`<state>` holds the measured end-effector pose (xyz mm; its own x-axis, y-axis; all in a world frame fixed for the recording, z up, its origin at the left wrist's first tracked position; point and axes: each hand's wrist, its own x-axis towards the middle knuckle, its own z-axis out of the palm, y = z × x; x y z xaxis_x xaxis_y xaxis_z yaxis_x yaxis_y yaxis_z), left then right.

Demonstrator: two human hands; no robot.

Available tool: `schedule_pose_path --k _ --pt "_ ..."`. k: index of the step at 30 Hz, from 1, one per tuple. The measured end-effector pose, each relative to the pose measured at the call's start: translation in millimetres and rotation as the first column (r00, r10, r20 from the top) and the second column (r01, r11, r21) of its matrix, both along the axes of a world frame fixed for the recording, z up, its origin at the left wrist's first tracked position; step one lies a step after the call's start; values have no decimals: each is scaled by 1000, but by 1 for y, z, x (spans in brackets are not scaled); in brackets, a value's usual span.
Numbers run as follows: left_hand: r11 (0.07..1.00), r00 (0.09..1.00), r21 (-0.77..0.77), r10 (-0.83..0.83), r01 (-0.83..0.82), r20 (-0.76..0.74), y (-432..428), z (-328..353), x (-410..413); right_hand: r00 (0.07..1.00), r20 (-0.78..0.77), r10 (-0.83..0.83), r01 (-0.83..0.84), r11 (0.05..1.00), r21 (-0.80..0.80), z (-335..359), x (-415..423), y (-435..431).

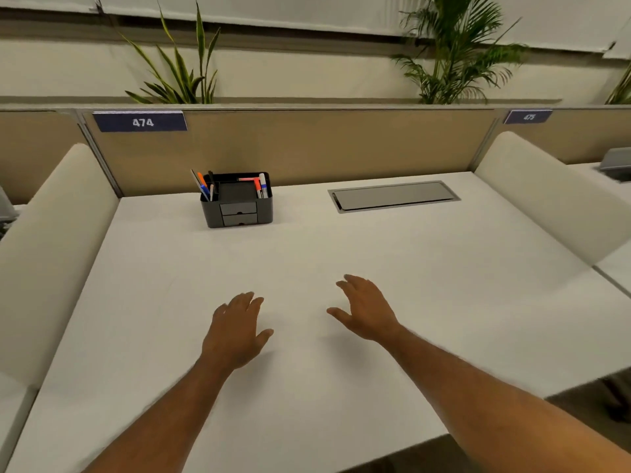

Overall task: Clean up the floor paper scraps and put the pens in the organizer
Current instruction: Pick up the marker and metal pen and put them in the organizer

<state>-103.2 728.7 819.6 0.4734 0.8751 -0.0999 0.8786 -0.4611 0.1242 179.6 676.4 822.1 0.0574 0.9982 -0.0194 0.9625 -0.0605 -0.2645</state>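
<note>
— Both forearms came in from the near edge when I checked the head view. What did you have on the hands?

— From where I sat, the left hand (237, 331) was palm down over the white tabletop (444, 285), near the middle of it, fingers (247, 300) spread loosely and holding nothing. I could not tell whether the palm touched the surface or hung just above it.

— Same for the other one?

— The right hand (367, 310) was just to the right of it and a little farther out, also palm down, fingers wide and relaxed, thumb pointing toward the left hand. Nothing was in its grasp either.

— And the organizer?

— I saw the dark grey organizer (238, 203) standing upright at the far side of the tabletop, left of centre, close to the tan partition (324, 145). It was well apart from both hands. Two small drawers faced me on its front.

— Pens?

— Several pens (204, 187) stood tilted in its left compartment, orange and blue among them. More pens lay in the right compartment, one white with a blue band. I could not count them exactly.

— Anything else out there?

— A grey metal cable hatch (392, 196) sat flush in the tabletop, far right of the organizer. A blue label reading 474 (141, 121) was fixed on the partition's upper left, and green plants (184, 76) rose behind it.
</note>
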Motion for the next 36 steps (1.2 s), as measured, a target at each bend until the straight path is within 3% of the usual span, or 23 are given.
schedule_pose_path --k 11,17,24,36 --pt "1000 999 14 19 -18 -26 -151 -28 -2 987 159 -38 49 997 -65 -34 18 -179" --pt "1000 1000 15 19 -19 11 -252 -40 15 993 110 -49 59 995 -86 -38 34 -281" --pt "997 995 19 -77 78 -70 -358 -56 30 992 90 -91 105 980 -170 -64 38 -404" --pt "979 980 -93 -188 182 -63 -439 -127 17 952 112 -285 304 920 -248 -111 27 -552"
